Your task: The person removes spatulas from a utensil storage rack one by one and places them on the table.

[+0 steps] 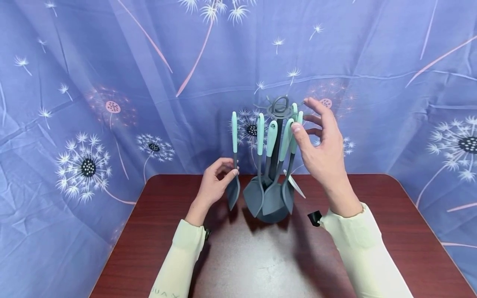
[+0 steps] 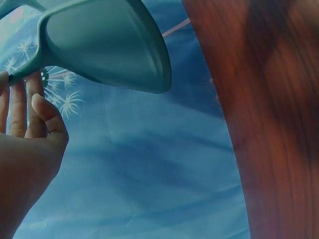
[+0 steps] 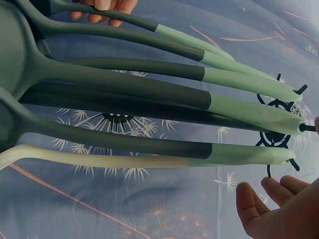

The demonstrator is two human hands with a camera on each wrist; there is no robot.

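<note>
My left hand [image 1: 216,180] pinches the dark neck of a turner [image 1: 234,132], held upright beside the rack, its mint handle up and its grey blade down. The wide blade of that turner [image 2: 107,47] fills the top of the left wrist view. A dark utensil rack [image 1: 278,140] carries several mint-handled utensils [image 1: 261,134] hung around its post. Up at the rack's top right, my right hand [image 1: 324,145] has its fingers spread around the hooks and handle ends. Its thumb overlaps one handle; whether it touches cannot be told.
A pale-headed utensil [image 1: 295,185] hangs at the rack's right side. The round rack base [image 1: 273,217] stands on a reddish-brown table [image 1: 354,248] near its back edge. Behind is a blue dandelion-print curtain [image 1: 149,49].
</note>
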